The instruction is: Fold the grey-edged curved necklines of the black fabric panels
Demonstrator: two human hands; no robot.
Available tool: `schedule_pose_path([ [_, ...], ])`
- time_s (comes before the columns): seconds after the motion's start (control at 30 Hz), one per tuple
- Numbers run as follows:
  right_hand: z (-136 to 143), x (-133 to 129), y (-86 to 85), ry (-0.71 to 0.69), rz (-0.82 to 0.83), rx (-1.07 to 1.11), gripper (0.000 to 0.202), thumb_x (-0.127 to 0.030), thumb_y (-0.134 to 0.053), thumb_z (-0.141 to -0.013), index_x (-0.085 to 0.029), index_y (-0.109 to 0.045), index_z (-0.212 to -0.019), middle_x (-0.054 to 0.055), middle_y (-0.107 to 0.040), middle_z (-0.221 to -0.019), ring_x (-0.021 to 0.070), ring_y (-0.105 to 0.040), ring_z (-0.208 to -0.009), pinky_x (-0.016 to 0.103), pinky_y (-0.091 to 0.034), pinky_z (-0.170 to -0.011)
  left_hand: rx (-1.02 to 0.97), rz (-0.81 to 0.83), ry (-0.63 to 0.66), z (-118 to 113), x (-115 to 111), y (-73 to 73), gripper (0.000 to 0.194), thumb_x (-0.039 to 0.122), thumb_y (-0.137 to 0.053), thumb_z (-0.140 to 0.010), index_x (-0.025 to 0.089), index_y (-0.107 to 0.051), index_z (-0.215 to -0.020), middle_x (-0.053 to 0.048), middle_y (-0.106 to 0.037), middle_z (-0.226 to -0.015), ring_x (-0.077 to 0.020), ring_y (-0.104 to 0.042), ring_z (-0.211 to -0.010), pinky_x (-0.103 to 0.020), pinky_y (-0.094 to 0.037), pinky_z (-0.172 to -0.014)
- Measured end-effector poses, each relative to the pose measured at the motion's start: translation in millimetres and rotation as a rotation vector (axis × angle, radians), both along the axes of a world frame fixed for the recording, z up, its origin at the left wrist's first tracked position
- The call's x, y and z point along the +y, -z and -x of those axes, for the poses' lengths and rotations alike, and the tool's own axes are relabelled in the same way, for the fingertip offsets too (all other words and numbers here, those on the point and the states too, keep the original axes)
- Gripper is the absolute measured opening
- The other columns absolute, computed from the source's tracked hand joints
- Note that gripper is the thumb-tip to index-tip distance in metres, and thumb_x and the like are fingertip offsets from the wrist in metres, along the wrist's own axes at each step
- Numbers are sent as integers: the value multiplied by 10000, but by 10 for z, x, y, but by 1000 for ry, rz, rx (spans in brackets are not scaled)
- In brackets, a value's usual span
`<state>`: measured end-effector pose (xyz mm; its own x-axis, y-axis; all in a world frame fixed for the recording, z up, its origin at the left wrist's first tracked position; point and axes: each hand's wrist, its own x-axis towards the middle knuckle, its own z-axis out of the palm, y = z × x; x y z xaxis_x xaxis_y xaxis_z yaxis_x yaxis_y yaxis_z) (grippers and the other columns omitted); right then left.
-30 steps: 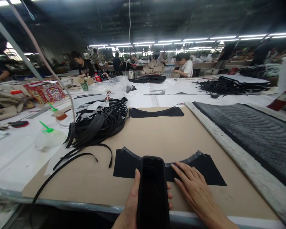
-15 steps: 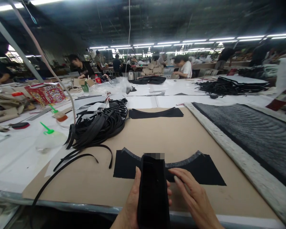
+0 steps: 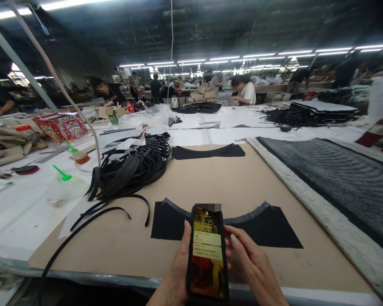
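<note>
A black-cased phone (image 3: 207,259) stands upright in my left hand (image 3: 178,267), thumb along its left edge and fingertips showing at its right. Its screen is lit and reads 8:35. My right hand (image 3: 253,259) is beside the phone's upper right edge, its fingers together and extended; I see nothing held in it. Behind the phone lies a black curved fabric piece (image 3: 264,227) with a grey strip along its concave edge, on a tan board (image 3: 121,250). A second black piece (image 3: 209,151) lies farther back on the board.
Black strips (image 3: 134,170) are heaped at the left, near bottles with green nozzles (image 3: 67,187). A grey ribbed sheet (image 3: 335,174) lies at the right. Behind are a red patterned box (image 3: 62,126), a black stack (image 3: 322,112) and people at tables.
The phone's screen has gone from dark to lit. My right hand has shifted slightly left, closer to the phone's edge.
</note>
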<state>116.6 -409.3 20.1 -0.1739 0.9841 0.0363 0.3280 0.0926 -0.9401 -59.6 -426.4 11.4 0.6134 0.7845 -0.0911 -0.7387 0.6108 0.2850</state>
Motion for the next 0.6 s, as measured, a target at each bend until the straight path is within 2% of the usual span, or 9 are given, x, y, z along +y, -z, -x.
schedule_pose_path([
  [0.1, -72, 65, 50, -34, -160, -116, 351, -428, -366, -975, -234, -599, -1151, 53, -588, -1185, 180, -540, -1114, 275, -435, -945, 0, 3, 1, 7, -2, 0, 984, 811, -181, -853, -37, -512, -1226, -234, -611, -1053, -274, -644, -895, -314, -528, -774],
  [0.2, -156, 148, 142, -136, -352, -323, 318, -297, -354, -978, -237, -602, -1169, 57, -589, -1180, 187, -535, -1091, 318, -448, -923, -16, 5, -5, 12, -11, 23, 985, 817, -212, -851, -45, -509, -1225, -240, -598, -1080, -282, -635, -925, -326, -516, -818],
  [0.37, -168, 204, 255, -256, -643, -669, 401, -151, -443, -880, -250, -581, -1244, 41, -583, -1242, 241, -500, -1092, 415, -395, -907, -35, -11, -39, 13, -8, 55, 986, 812, -255, -854, -66, -486, -1237, -262, -582, -1096, -281, -620, -959, -317, -483, -861],
  [0.6, -63, 217, 241, -177, -703, -692, 357, -180, -505, -871, -305, -619, -1186, -6, -618, -1207, 233, -509, -1076, 433, -312, -922, -45, -13, -26, 29, -28, 32, 988, 816, -264, -847, -55, -467, -1265, -264, -573, -1115, -277, -619, -961, -305, -476, -853],
])
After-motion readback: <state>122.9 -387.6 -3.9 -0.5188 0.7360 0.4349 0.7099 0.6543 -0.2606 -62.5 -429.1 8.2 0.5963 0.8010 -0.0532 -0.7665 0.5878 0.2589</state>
